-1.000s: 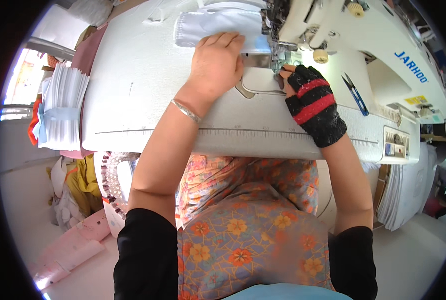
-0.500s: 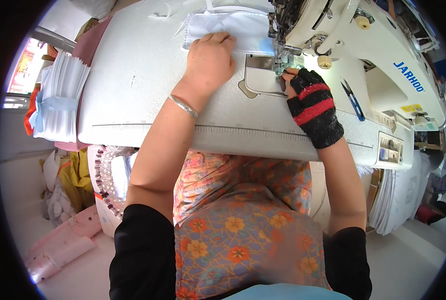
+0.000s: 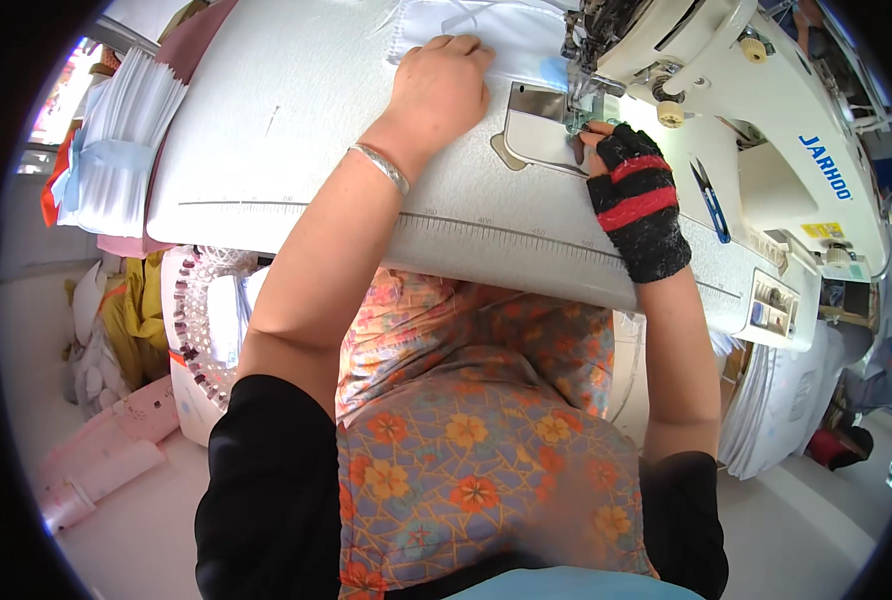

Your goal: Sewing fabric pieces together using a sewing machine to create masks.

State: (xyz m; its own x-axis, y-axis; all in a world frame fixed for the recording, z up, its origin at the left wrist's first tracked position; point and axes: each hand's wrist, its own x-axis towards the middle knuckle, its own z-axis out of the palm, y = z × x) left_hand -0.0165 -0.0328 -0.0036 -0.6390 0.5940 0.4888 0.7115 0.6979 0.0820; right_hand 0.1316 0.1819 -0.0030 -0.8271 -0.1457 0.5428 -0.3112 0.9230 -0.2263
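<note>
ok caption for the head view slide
Left hand flat on white fabric, gloved right hand at the sewing machine needle.

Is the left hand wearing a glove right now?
No, the left hand is bare with only a silver bangle at the wrist as it presses the white fabric; the black-and-red fingerless glove is on the right hand.

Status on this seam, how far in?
Done: part of the white fabric piece already lies past the needle area. In hand: left hand presses it flat on the sewing table; gloved right hand guides at the presser foot. Left: cannot tell how much. A stack of white pieces waits at left.
</note>
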